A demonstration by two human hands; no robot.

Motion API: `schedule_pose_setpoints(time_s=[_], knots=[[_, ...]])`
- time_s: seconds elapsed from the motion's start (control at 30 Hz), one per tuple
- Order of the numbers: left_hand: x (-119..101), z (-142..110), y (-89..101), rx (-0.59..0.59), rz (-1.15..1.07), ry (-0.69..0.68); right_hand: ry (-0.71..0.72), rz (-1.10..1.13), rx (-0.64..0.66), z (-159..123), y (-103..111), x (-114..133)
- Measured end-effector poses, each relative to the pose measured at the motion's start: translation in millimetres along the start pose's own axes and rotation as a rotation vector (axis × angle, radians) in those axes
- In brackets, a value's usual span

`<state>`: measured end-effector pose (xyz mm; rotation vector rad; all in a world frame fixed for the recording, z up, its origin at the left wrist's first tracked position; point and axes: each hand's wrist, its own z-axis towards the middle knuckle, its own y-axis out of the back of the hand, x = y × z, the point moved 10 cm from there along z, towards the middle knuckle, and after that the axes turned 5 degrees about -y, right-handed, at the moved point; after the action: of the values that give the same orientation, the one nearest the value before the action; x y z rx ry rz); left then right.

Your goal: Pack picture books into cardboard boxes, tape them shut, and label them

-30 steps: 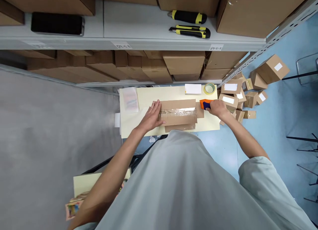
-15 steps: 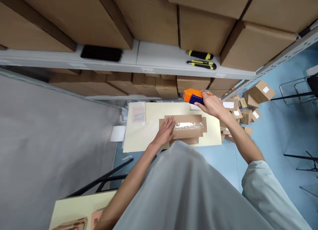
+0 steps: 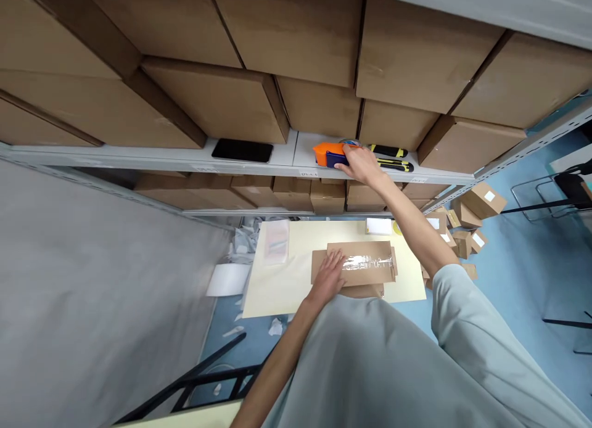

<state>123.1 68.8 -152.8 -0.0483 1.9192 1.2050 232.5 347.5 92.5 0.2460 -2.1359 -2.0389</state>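
Note:
Wrapped around an orange and dark-blue tape dispenser (image 3: 327, 155), my right hand (image 3: 361, 164) is at the grey shelf (image 3: 277, 156), beside two black-and-yellow box cutters (image 3: 395, 164). Whether the dispenser rests on the shelf, I cannot tell. My left hand (image 3: 329, 272) lies flat with fingers stretched on the left end of a flat cardboard box (image 3: 365, 274). Shiny clear tape runs along the middle of that box. More flat cardboard shows from under it on the pale yellow table (image 3: 282, 292).
Large cardboard boxes (image 3: 314, 33) fill the shelf above, with a black phone (image 3: 242, 150) at its edge. On the table are a plastic-wrapped packet (image 3: 277, 242) and a small white box (image 3: 378, 226). Labelled cartons (image 3: 483, 201) lie piled on the blue floor at right.
My right hand has carried the tape dispenser up from over the table to the shelf beside the box cutters. My left hand stays on the cardboard box. The view has tilted upward.

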Motion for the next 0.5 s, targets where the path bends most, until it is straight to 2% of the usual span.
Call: schedule_pose_setpoints(time_s=[0.1,0.2,0.3,0.4,0.5], knots=[[-12,1,21.6,-0.09,0.009,-0.043,-0.009,-0.027,0.023,19,-8,6],[-27,11,63.3,-0.224,0.028,-0.089,-0.009,-0.048,0.063,28,-20,7],[-41,40,126.0,-0.382,0.052,-0.145,-0.026,-0.038,0.054,32,-30,6],[-46,85,196.8,-0.545,0.095,-0.178,-0.068,0.012,-0.034,35,-34,4],[-42,127,246.1,-0.605,0.12,-0.198,-0.068,0.088,-0.124,36,-33,2]])
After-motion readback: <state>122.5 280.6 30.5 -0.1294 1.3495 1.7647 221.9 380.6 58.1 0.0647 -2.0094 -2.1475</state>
